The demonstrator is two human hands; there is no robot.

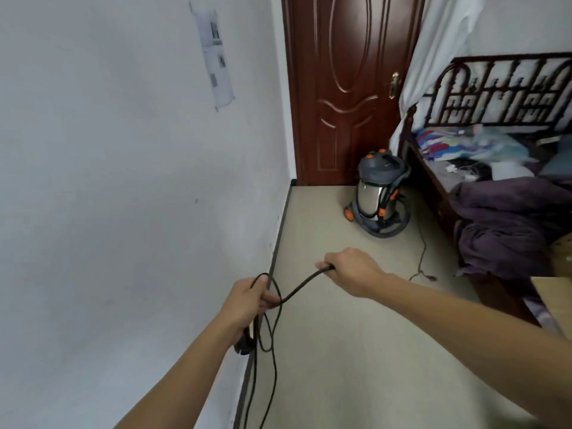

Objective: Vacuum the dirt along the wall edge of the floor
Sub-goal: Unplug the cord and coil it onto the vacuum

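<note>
A grey and steel canister vacuum (pixel 376 198) with orange wheels stands on the beige floor near the door, beside the bed. My left hand (pixel 244 301) grips loops of a black power cord (pixel 297 287), and the cord's loops and plug hang below that hand. My right hand (pixel 349 269) holds the same cord a little further along, stretched taut between both hands. Another stretch of cord (pixel 422 252) trails on the floor from the vacuum. The dark skirting (pixel 278 236) runs along the white wall on the left.
A dark red wooden door (pixel 343 88) closes the far end. A bed (pixel 507 187) with a dark frame, purple bedding and clutter fills the right side. A cardboard box corner (pixel 554 298) sticks out at the right. A paper sheet (pixel 215 57) hangs on the white wall.
</note>
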